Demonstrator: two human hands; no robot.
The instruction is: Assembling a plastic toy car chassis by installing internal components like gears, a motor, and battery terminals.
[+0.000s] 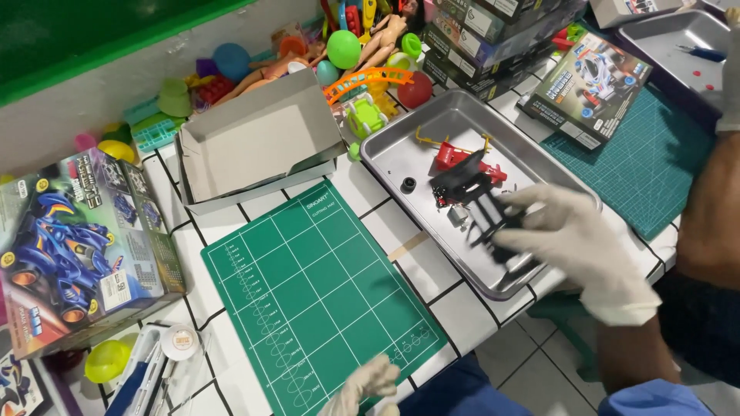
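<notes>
My right hand, in a white glove, reaches over the metal tray and grips a black plastic parts frame that hangs just above the tray floor. Red parts and a yellow sprue lie in the tray behind it, with a small black wheel to the left. My left hand, also gloved, rests at the near edge of the green cutting mat with nothing in it; its fingers look loosely curled.
An open grey cardboard box stands behind the mat. A toy car kit box lies at the left, another at the right on a second green mat. Colourful toys crowd the back. Another person's arm is at the right.
</notes>
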